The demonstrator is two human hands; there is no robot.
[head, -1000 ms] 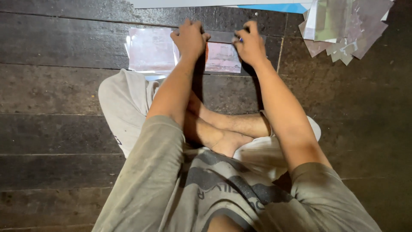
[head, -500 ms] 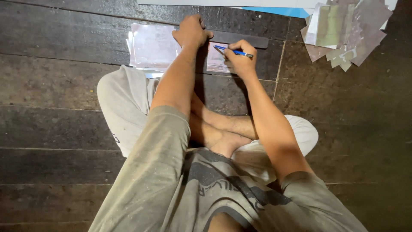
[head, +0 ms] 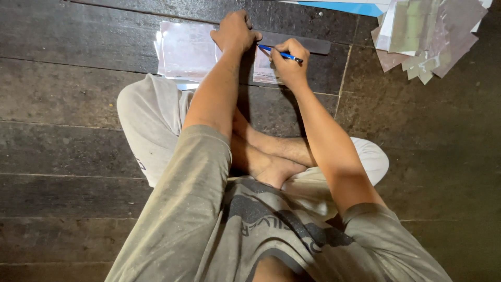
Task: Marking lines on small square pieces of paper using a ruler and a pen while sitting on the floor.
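I sit cross-legged on a dark wooden floor. A shiny clear plastic sheet point(head: 185, 51) lies flat in front of me. A dark flat ruler point(head: 308, 44) lies across its far edge. My left hand point(head: 234, 31) presses down on the ruler and sheet with the fingers curled. My right hand point(head: 289, 65) holds a blue pen point(head: 279, 53), with its tip pointing left at the ruler's near edge beside my left hand.
A fanned pile of cut shiny sheets point(head: 428, 36) lies at the top right. A blue-and-white sheet point(head: 347, 7) runs along the top edge. My knees and bare feet point(head: 271, 167) fill the floor below the work.
One second ago both hands lay on the ruler. Since then my right hand has drawn back toward me and now holds the blue pen at the ruler's edge. The left hand stays put.
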